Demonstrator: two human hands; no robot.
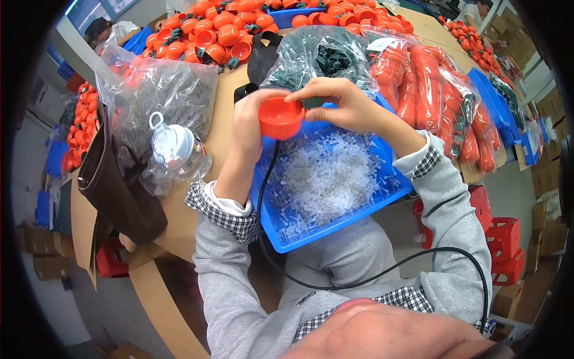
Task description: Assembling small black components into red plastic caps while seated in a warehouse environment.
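Note:
Over the far left part of a blue tray [281, 244], my left hand [244, 122] is closed round a round orange plastic cup [280, 119], its hollow side up. My right hand [341, 105] reaches in from the right, index finger on the cup's rim and thumb by a small tab on its side. A dark green patch [314, 102] shows between that thumb and index finger; whether it is held I cannot tell. Small white plastic pieces [335, 185] and metal springs [293, 158] lie heaped in the tray below both hands.
A black cable [365, 283] runs across my lap and up past the tray. Left stand a clear bottle [173, 146], a brown bag [116, 185] and a bag of springs [173, 90]. Beyond are a bag of green parts [329, 57], orange cups [224, 33] and bagged orange cups [427, 84].

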